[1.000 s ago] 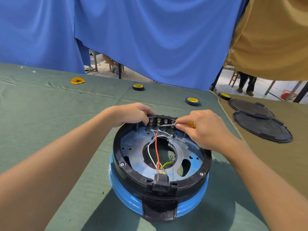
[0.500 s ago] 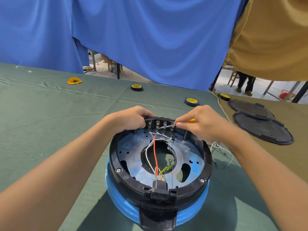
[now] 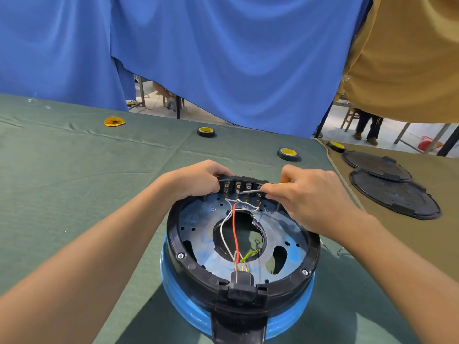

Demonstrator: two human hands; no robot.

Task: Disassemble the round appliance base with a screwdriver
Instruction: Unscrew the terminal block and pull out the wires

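Observation:
The round appliance base (image 3: 173, 247) lies upside down on the green cloth: a black ring on a blue body, with a metal plate, red, white and green-yellow wires, and a black socket at the near edge. A terminal block (image 3: 242, 186) sits at its far rim. My left hand (image 3: 198, 181) grips the far rim beside that block. My right hand (image 3: 305, 197) holds a screwdriver (image 3: 250, 191) with a yellow handle; its metal shaft lies across the terminals, tip pointing left.
Two rolls of black tape with yellow cores (image 3: 206, 132) (image 3: 287, 153) and a yellow disc (image 3: 114, 121) lie farther back on the green table (image 3: 62, 182). Two black round covers (image 3: 395, 197) and a third tape roll (image 3: 335, 146) rest on the brown cloth at right. Blue curtains hang behind.
The view has shifted slightly and the base sits a little lower in frame. Both hands stay at the terminal block, the screwdriver shaft still across the terminals.

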